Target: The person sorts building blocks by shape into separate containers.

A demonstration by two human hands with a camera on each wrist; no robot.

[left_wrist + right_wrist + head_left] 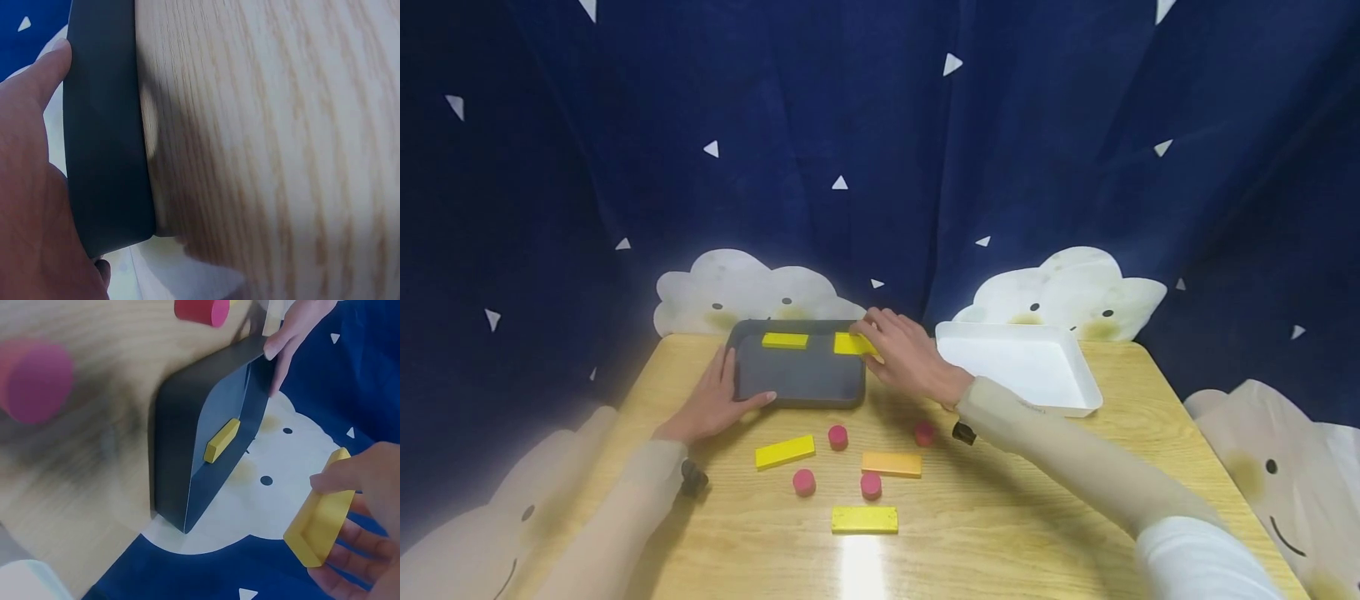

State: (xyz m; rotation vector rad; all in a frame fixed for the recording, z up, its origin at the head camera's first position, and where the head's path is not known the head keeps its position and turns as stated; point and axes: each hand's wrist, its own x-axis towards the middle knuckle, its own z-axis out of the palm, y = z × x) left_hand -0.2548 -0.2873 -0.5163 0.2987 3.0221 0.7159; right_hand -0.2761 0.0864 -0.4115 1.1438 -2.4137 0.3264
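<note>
My right hand point(904, 354) pinches a yellow rectangular block point(322, 519) between thumb and fingers. In the head view it overlaps the back right part of a dark grey tray point(805, 381); the right wrist view shows it apart from the tray. A second yellow block point(785, 341) lies inside the tray, near the back wall. At the tray's front left corner rests my left hand point(709, 404), fingers straight along the left side and thumb stretched along the front rim. In the left wrist view its thumb point(55, 65) touches the tray wall.
In front of the tray lie two yellow blocks point(785, 452), an orange block point(891, 464) and several pink-red cylinders point(804, 482). A white tray point(1015, 358) stands on the right of the wooden table point(1000, 517). Behind hangs a dark blue curtain point(880, 108).
</note>
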